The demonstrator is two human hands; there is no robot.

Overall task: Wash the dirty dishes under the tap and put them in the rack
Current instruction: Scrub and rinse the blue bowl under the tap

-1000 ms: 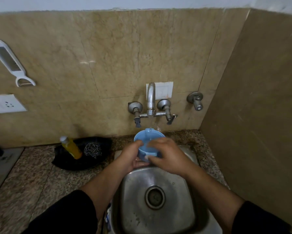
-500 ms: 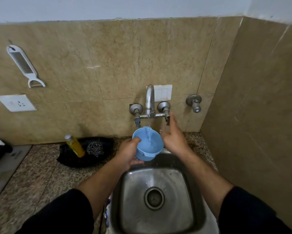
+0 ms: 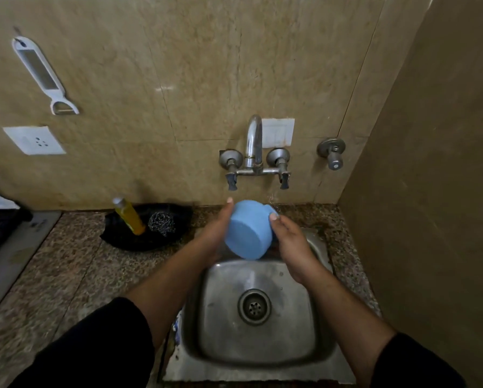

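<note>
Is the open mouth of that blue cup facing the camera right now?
No, the blue cup is tipped so its flat base faces the camera, held between the left hand and right hand.

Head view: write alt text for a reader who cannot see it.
A left hand and right hand hold a blue cup, base toward the camera, over a steel sink below a wall tap. A yellow bottle and steel scrubber sit to the left.

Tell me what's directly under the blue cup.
Below the blue cup, held by the left hand and right hand, is the steel sink: its back rim and basin. The part directly beneath is covered by cup and hands.
</note>
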